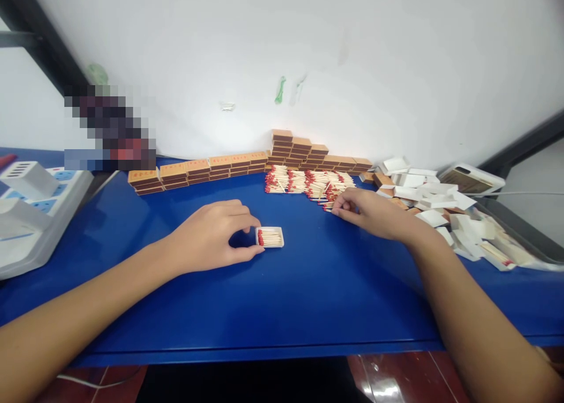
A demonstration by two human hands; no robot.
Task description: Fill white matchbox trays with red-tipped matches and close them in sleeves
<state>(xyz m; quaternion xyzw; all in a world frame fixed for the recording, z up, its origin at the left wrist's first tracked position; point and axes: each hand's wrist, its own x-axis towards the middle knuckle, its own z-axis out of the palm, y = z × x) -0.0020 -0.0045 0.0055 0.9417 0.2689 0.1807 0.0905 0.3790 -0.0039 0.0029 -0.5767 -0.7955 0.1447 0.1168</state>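
Head cam: one white tray (282,237), matches inside, on the blue table (264,309), left hand (220,232) pinching its left end. Right hand (368,210) is at the match heap (308,182) (too many to count), can't tell if it's gripping any.

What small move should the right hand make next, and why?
Probably the right hand should pinch a few matchsticks: it is at the near edge of their pile, while the left hand steadies the left end of the white matchbox tray, which holds others.
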